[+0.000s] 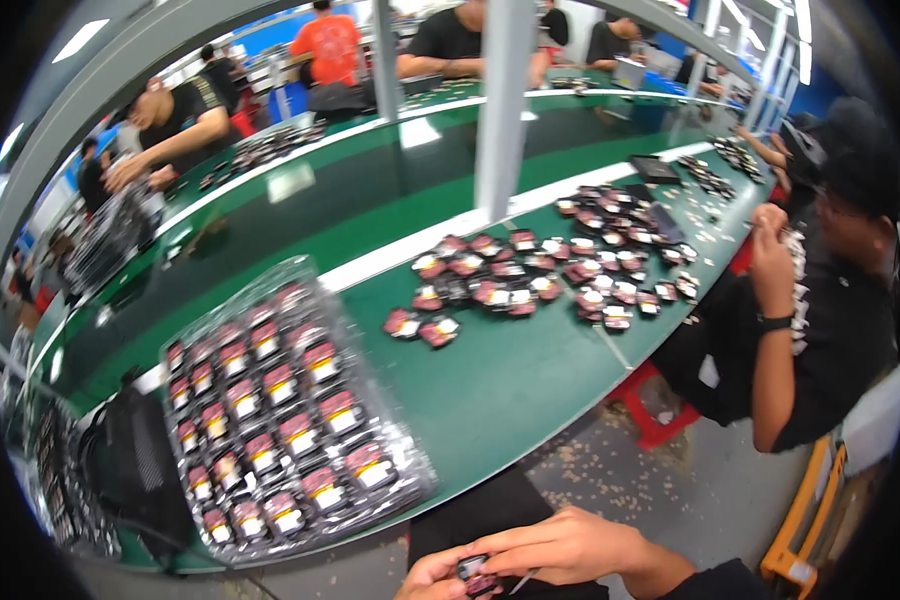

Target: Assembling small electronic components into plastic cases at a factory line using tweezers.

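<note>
At the lower edge, my left hand [433,578] is closed around a small black case [475,572] with a dark pinkish face, like those on the table. My right hand [570,545] reaches in from the right, its fingertips at the case. A thin pale strip [524,580] sticks out below its pinched fingers; its kind is unclear. Beyond my hands, a clear plastic tray [410,455] carries rows of black cases with pink, yellow and white faces. A loose heap of similar cases [505,275] lies farther off on the green table [470,400].
A black bag [140,470] lies left of the tray. A grey post [500,120] rises beyond the heap. On the right sits a co-worker [820,330] with raised hands, by a red stool [655,410]. Small pale bits litter the floor [610,480]. Others work across the line.
</note>
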The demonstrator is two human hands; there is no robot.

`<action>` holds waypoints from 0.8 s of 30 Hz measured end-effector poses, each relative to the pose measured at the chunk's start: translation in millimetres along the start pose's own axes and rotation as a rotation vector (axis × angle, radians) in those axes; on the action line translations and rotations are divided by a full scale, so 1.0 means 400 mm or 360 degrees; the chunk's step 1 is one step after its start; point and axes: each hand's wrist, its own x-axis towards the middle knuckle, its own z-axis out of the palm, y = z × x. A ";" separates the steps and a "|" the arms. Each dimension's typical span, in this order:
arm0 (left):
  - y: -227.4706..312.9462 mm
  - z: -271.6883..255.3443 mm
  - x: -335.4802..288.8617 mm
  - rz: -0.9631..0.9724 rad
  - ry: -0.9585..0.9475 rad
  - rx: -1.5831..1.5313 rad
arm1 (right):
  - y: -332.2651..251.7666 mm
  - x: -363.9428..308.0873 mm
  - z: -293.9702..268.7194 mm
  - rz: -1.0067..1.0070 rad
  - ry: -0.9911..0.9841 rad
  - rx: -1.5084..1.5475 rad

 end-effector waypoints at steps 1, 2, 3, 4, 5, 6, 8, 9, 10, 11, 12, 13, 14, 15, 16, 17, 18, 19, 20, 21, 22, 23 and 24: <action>-0.015 -0.025 0.002 -0.0012 -0.0060 0.0024 | -0.002 -0.005 0.002 0.0057 0.0051 -0.0038; -0.009 -0.017 -0.005 -0.0005 0.0000 0.0031 | 0.004 0.004 0.011 -0.0043 0.0048 0.0100; -0.019 -0.042 -0.013 -0.0011 0.0007 0.0022 | -0.003 0.012 0.010 -0.0132 0.0056 0.0216; -0.015 -0.042 -0.016 -0.0020 0.0053 -0.0002 | -0.009 0.016 0.011 -0.0154 0.0157 0.0177; -0.009 -0.041 -0.017 -0.0024 0.0078 -0.0012 | -0.015 0.022 0.007 -0.0180 0.0255 0.0133; -0.004 -0.038 -0.015 -0.0003 0.0122 -0.0012 | -0.024 0.027 -0.012 -0.0053 0.0246 0.0085; -0.001 -0.025 -0.010 0.0005 0.0134 0.0006 | 0.027 -0.005 -0.005 0.0093 0.0317 0.0115; 0.001 -0.018 -0.006 0.0012 0.0128 0.0024 | 0.038 -0.012 -0.015 0.0017 0.0504 0.0020; 0.000 -0.022 -0.006 0.0011 0.0125 0.0041 | 0.035 -0.021 -0.033 0.0051 0.0683 0.0066; 0.001 -0.022 0.000 -0.0007 0.0123 0.0053 | 0.034 -0.026 -0.049 0.0078 0.0858 0.0120; 0.000 -0.023 0.007 -0.0005 0.0118 0.0034 | 0.016 -0.035 -0.066 0.0219 0.1015 0.0155; -0.005 -0.024 0.016 0.0009 0.0114 0.0015 | 0.012 -0.043 -0.068 0.0313 0.1204 0.0209; -0.009 -0.027 0.019 -0.0004 0.0120 0.0021 | 0.018 -0.045 -0.070 0.0228 0.1286 0.0092; -0.014 -0.030 0.018 -0.0013 0.0138 0.0018 | 0.026 -0.045 -0.070 0.0138 0.1365 -0.0026; -0.017 -0.032 0.023 -0.0015 0.0151 0.0017 | 0.037 -0.044 -0.069 0.0137 0.1371 -0.0021; -0.017 -0.031 0.028 -0.0014 0.0155 0.0026 | 0.049 -0.040 -0.065 0.0154 0.1248 -0.0048; -0.017 -0.029 0.032 -0.0006 0.0136 0.0036 | 0.061 -0.034 -0.059 0.0167 0.1124 -0.0076; -0.016 -0.027 0.034 0.0000 0.0115 0.0046 | 0.072 -0.032 -0.038 0.0229 0.1035 0.0050; -0.012 -0.019 0.041 -0.0007 0.0112 0.0081 | 0.082 -0.040 -0.026 0.0289 0.0841 0.0057; -0.010 -0.014 0.045 -0.0001 0.0111 0.0090 | 0.087 -0.048 -0.019 0.0346 0.0646 0.0061; -0.010 -0.010 0.046 0.0026 0.0145 0.0161 | 0.082 -0.050 -0.015 0.0358 0.0508 -0.0114; -0.007 -0.005 0.049 0.0052 0.0177 0.0231 | 0.096 -0.057 0.002 0.0400 0.0350 -0.0102; 0.000 0.004 0.053 0.0061 0.0210 0.0296 | 0.094 -0.055 0.009 0.0403 0.0304 -0.0102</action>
